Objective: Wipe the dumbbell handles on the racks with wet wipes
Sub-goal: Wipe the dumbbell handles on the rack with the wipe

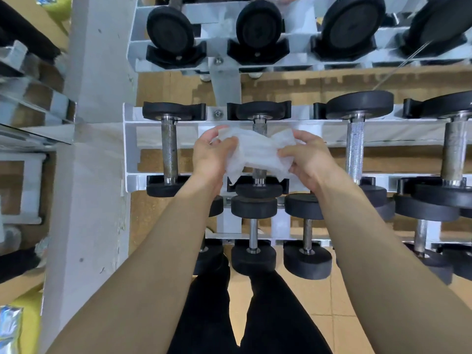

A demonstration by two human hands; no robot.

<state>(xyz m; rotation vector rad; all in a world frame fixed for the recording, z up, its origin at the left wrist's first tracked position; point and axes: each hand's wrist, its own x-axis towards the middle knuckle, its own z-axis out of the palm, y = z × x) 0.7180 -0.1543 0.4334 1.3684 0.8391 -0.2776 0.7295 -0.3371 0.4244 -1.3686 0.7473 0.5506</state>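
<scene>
A white wet wipe point(256, 153) is stretched between both hands above the middle tier of the grey rack point(130, 149). My left hand point(212, 155) pinches its left edge. My right hand point(310, 159) pinches its right edge. The wipe hangs over the knurled steel handle of the second dumbbell point(259, 123), hiding most of that handle. To the left lies the first dumbbell with its handle point(169, 149) bare. Further dumbbell handles point(354, 149) lie to the right.
A top tier holds black dumbbell heads point(170, 31). A lower tier carries smaller dumbbells point(253, 233) near my legs. A grey pillar point(94, 123) stands left of the rack. A wipe packet point(9, 325) lies on something yellow at bottom left.
</scene>
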